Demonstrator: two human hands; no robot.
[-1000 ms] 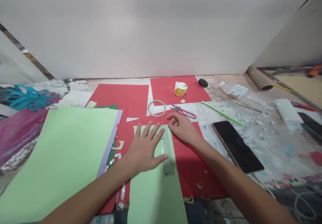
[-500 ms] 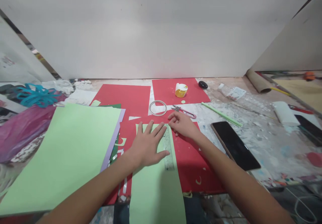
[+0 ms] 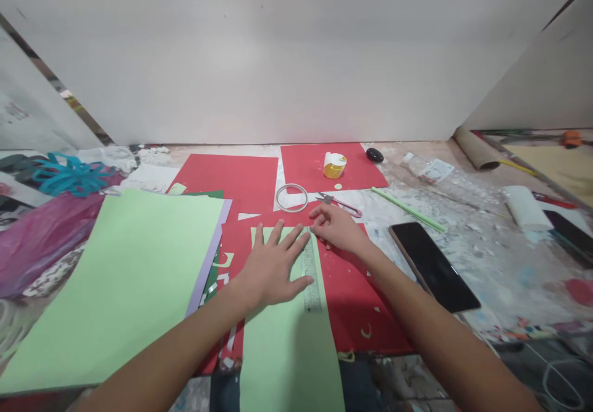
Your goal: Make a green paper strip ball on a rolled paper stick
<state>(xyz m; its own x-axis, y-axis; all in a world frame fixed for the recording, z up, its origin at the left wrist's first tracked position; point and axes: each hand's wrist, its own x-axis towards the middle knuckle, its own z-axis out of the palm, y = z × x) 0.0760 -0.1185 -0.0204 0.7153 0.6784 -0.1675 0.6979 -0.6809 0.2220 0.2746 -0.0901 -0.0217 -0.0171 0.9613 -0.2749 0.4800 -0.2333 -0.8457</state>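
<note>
Left hand (image 3: 273, 268): spread flat with fingers fanned, grasping nothing, pressing down on the narrow green paper strip (image 3: 287, 338) and on the left edge of the clear ruler (image 3: 311, 273).
Big green sheet (image 3: 120, 282): lies far left on a lilac sheet and a dark green one, just beside the left forearm; a sweep of that arm could, by the look of it, drag the stack sideways.
Green paper strip: runs from the near table edge up under the left palm, resting on the red sheet (image 3: 365, 294); its near end hangs over the edge, so it may pivot if the palm lifts.
Clear ruler: lies lengthwise along the strip's right edge, held only at its left side by the thumb and fingertips; likely to skew if pushed at the far end, which would spoil a straight line.
Right hand (image 3: 338, 230): loosely curled with fingertips at the ruler's far end; whether it pinches anything small cannot be told.
Thread snips (image 3: 337, 203): just beyond the right fingers, blades pointing left; a blind reach could catch them.
Glue pot (image 3: 333, 165): open, well behind on another red sheet; a knock could spill it.
Phone (image 3: 433, 267): right of the forearm, near enough for an elbow to shove.
</note>
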